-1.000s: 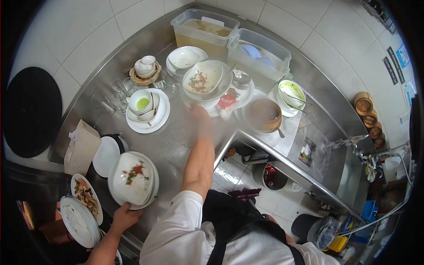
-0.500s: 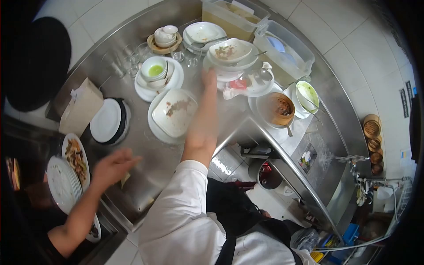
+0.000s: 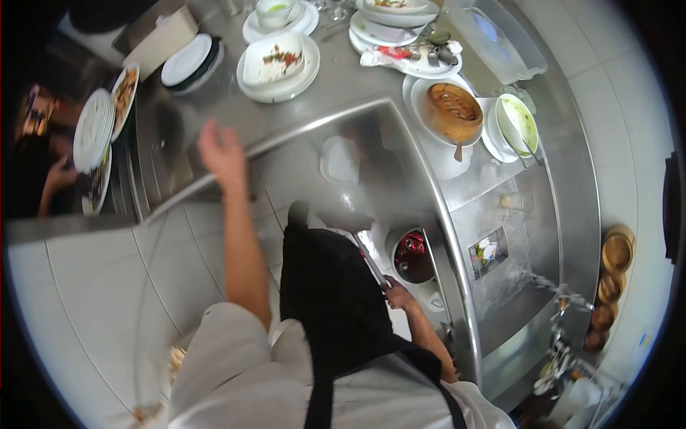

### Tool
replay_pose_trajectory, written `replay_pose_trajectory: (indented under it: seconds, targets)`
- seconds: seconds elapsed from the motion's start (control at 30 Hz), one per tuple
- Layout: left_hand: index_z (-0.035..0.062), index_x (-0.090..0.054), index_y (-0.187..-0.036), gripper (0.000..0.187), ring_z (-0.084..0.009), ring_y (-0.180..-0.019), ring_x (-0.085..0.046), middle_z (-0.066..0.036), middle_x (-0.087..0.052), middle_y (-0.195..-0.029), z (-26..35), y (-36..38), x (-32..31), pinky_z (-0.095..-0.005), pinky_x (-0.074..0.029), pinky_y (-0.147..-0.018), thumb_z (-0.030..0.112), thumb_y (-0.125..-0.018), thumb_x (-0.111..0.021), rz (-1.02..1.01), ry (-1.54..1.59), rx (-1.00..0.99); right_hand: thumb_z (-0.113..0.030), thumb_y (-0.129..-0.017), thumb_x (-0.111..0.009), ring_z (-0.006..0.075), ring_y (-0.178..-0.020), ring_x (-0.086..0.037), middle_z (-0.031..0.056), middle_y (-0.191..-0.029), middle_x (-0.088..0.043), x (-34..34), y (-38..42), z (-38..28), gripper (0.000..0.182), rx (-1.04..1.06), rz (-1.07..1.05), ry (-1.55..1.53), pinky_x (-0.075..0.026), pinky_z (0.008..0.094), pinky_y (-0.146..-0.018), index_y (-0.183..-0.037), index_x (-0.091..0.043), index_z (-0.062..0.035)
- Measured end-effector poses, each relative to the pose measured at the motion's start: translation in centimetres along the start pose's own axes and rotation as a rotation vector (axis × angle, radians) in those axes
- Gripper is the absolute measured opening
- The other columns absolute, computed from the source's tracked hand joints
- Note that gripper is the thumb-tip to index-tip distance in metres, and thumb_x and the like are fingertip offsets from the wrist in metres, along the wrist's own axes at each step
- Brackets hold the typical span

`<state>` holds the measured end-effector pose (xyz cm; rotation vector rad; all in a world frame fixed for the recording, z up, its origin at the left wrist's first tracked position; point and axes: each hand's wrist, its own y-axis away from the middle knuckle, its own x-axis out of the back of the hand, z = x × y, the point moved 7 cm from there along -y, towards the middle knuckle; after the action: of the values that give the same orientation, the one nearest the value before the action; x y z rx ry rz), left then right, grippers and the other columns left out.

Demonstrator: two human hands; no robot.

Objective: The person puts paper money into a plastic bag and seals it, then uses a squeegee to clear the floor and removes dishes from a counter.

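My left hand (image 3: pixel 223 154) is raised over the front edge of the steel counter (image 3: pixel 343 114), fingers apart and blurred, with nothing in it. Nearest to it on the counter is a white square bowl with food scraps (image 3: pixel 274 58), sitting on a white plate (image 3: pixel 309 77). Low at my right side, my right hand (image 3: pixel 400 294) is closed around a long handle (image 3: pixel 371 264) that slants down toward the floor. A dark, wide head (image 3: pixel 346 219) is at the handle's far end. My dark apron (image 3: pixel 329 286) hangs beside it.
A bucket (image 3: pixel 412 263) of dark red contents stands under the counter. Right of it are a bamboo steamer (image 3: pixel 454 113), a green-stained bowl (image 3: pixel 516 123) and a sink drain (image 3: pixel 489 252). At left, another person's hand (image 3: pixel 61 175) is by stacked plates (image 3: pixel 93 132).
My view has tilted down and shifted. My left hand has come back from the dishes toward the counter's edge. My right hand, holding the handle, is now visible; the other person's arm has drawn back left.
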<state>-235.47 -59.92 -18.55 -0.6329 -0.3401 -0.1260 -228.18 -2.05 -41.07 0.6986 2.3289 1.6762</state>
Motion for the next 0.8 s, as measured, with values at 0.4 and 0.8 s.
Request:
replay_pose_trajectory:
  seconds: [0.4,0.8]
  targets:
    - [0.0152,-0.066,-0.111,0.034,-0.0293,-0.082,-0.065,-0.006,-0.069,-0.089,-6.4,-2.0,8.1,-0.0409,-0.05,-0.076,0.037,-0.086,-0.057,-0.315,-0.676,-0.045,-0.031,-0.097,-0.041,0.0515,-0.085,-0.061,0.0297,-0.092,-0.065,-5.4,-14.9,-12.0,0.051,0.715,0.123,0.714,-0.049,0.0587,-0.08,-0.145,-0.031,-0.0188]
    - [0.0149,-0.069,-0.095,0.025,-0.0239,-0.068,-0.065,-0.003,-0.068,-0.073,-6.7,-1.6,8.2,-0.0363,-0.049,-0.063,0.035,-0.082,-0.059,-0.242,-0.616,-0.07,-0.025,-0.098,-0.04,0.0453,-0.101,-0.061,0.0257,-0.113,-0.06,-15.2,-25.9,3.6,0.051,0.14,0.008,0.815,-0.048,0.0538,-0.087,-0.147,-0.028,-0.0155]
